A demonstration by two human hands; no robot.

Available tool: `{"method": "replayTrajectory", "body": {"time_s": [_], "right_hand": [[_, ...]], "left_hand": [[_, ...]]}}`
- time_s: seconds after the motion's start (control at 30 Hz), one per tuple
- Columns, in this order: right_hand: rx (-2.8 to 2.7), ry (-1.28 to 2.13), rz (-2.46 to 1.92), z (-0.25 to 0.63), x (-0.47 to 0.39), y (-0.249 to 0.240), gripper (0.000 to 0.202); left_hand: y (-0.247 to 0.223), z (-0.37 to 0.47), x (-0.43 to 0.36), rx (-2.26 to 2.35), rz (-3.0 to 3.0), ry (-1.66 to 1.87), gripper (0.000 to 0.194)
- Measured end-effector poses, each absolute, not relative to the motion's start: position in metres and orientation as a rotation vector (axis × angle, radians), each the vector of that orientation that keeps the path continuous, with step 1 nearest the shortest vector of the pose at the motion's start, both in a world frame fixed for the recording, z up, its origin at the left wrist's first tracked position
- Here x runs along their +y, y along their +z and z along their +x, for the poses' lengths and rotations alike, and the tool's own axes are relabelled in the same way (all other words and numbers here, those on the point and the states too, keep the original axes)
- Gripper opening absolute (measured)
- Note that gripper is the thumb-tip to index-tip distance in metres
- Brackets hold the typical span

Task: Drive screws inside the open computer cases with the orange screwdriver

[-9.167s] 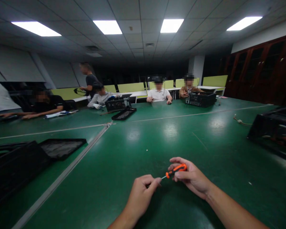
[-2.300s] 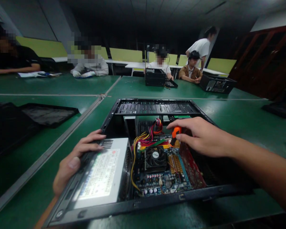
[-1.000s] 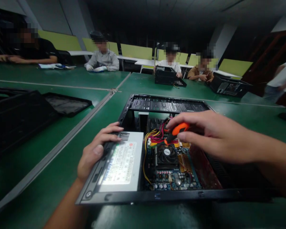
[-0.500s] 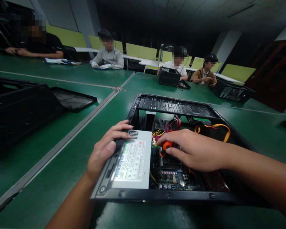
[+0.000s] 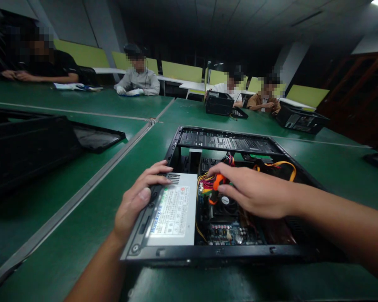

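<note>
An open black computer case (image 5: 220, 251) lies on its side in front of me. My left hand (image 5: 141, 193) rests on its left rim, fingers stretched out, fingertips at the edge of the silver power supply (image 5: 189, 209). With thumb and fingers, my right hand (image 5: 255, 191) grips an orange-and-black screwdriver (image 5: 219, 181) by its handle; the shaft cannot be made out. The handle is tilted above the motherboard (image 5: 227, 235), between the cable bundle (image 5: 208, 184) and the cooling fan (image 5: 226, 201). My hand hides part of the board and fan.
A second black case (image 5: 34, 151) and a side panel (image 5: 97, 136) lie to the left on the green table (image 5: 91, 226). A metal seam (image 5: 82, 197) runs between. Several people sit across the table, with two more cases (image 5: 219, 102) near them.
My view has shifted slightly, so the case sits a little further left. My right hand and the screwdriver have tilted slightly, and more of the fan shows beneath. My left hand stays on the rim.
</note>
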State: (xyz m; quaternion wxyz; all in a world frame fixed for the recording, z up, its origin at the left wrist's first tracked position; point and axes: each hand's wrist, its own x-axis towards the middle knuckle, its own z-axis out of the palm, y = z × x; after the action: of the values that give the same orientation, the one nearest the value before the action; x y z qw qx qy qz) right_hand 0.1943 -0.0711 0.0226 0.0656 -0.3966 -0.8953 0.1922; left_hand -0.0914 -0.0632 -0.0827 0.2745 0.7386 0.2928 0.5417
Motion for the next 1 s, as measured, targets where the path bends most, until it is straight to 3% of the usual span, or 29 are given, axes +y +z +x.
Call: {"method": "replayTrajectory", "body": {"time_s": [0.2, 0.6, 0.7, 0.83, 0.93, 1.0], "right_hand": [[-2.625, 0.266, -1.236, 0.199, -0.050, 0.036, 0.024], [-2.746, 0.304, -1.212, 0.181, -0.037, -0.001, 0.026], [-2.786, 0.084, -1.231, 0.179, -0.037, -0.002, 0.025], [-2.810, -0.188, -1.370, 0.175, -0.038, -0.005, 0.040], [-2.780, 0.134, -1.257, 0.174, -0.041, -0.005, 0.025], [-2.676, 0.455, -1.126, 0.178, -0.046, 0.005, 0.027]], "left_hand": [[-0.084, -0.093, -0.063, 0.786, 1.976, 1.441, 0.032], [-0.086, -0.094, -0.063, 0.785, 1.987, 1.436, 0.033], [-0.085, -0.094, -0.064, 0.808, 1.982, 1.429, 0.032], [-0.086, -0.092, -0.065, 0.819, 1.986, 1.434, 0.032], [-0.087, -0.092, -0.064, 0.840, 1.981, 1.439, 0.032], [-0.083, -0.096, -0.064, 0.866, 2.007, 1.412, 0.032]]}}
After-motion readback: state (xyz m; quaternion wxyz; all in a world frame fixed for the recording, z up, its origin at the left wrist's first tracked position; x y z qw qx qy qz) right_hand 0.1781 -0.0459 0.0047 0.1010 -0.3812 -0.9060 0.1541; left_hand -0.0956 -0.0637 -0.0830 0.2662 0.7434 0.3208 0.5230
